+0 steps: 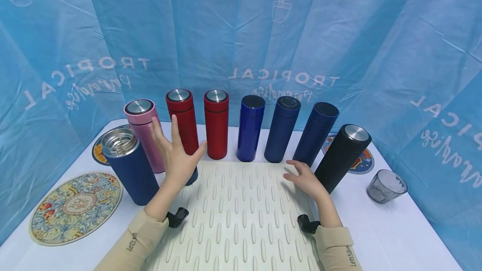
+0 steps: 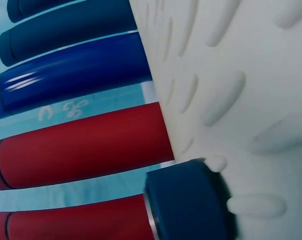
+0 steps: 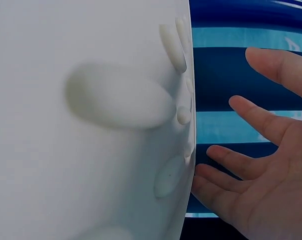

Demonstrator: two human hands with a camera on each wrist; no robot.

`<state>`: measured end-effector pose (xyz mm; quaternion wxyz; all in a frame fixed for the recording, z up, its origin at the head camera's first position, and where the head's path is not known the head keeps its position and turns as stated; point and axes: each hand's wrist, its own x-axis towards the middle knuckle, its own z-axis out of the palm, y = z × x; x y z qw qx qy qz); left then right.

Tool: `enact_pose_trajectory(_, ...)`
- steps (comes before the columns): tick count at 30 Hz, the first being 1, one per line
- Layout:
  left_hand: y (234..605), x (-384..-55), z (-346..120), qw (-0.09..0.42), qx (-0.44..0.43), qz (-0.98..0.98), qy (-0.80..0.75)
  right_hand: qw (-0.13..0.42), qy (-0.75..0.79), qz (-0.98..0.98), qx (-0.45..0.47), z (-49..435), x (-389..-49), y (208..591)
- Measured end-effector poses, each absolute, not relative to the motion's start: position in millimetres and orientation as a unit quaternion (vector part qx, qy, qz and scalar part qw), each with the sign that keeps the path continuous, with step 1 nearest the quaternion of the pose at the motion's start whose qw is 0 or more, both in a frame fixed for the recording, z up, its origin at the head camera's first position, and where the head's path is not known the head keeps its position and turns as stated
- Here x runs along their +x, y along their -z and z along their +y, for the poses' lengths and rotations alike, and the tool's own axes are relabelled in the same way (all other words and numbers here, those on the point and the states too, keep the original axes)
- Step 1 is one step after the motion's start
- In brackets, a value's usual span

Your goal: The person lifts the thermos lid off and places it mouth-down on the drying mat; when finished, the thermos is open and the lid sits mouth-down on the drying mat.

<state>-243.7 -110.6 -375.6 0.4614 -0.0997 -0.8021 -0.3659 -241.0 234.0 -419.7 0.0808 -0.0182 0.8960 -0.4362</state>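
Observation:
My left hand [image 1: 177,160], fingers spread, holds nothing and is raised in front of the pink flask [image 1: 142,110] and a red flask [image 1: 186,124]. Beside it stands a wide navy flask [image 1: 132,170] without its lid, its steel mouth showing. Partly hidden behind that hand, a dark blue lid [image 2: 188,200] sits at the corner of the white ridged board [image 1: 241,221]. My right hand [image 1: 306,181], also empty with fingers apart, is at the board's far right edge, near a navy flask [image 1: 316,133] and the black flask [image 1: 342,154].
Along the back stand another red flask [image 1: 216,129], a glossy blue flask [image 1: 251,131] and another navy flask [image 1: 282,131]. A grey glass [image 1: 385,187] is at the right. Patterned round mats [image 1: 77,209] lie on the white table [image 1: 399,237]. A blue printed curtain [image 1: 211,32] hangs behind.

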Motion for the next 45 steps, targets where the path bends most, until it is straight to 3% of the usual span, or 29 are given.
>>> enact_pose_trajectory(15,391.6,-262.9,-111.4,0.478,0.069,-0.790,0.377,0.096,0.424,0.901,-0.002,234.0,-240.2,417.4)
enact_pose_trajectory(24,389.7,-270.9,-117.5,0.410,0.168,-0.770,0.459,0.096,0.421,0.902,-0.001,235.1,-239.9,416.3)
enact_pose_trajectory(30,391.6,-280.4,-125.3,0.410,0.198,-0.723,0.520,0.095,0.415,0.905,-0.010,235.3,-239.9,416.7)
enact_pose_trajectory(37,391.4,-285.2,-135.0,0.372,0.241,-0.678,0.587,0.095,0.416,0.904,-0.017,235.4,-238.9,416.8)
enact_pose_trajectory(45,395.5,-288.8,-143.8,0.388,0.249,-0.661,0.591,0.097,0.414,0.905,-0.019,234.1,-239.1,418.1)
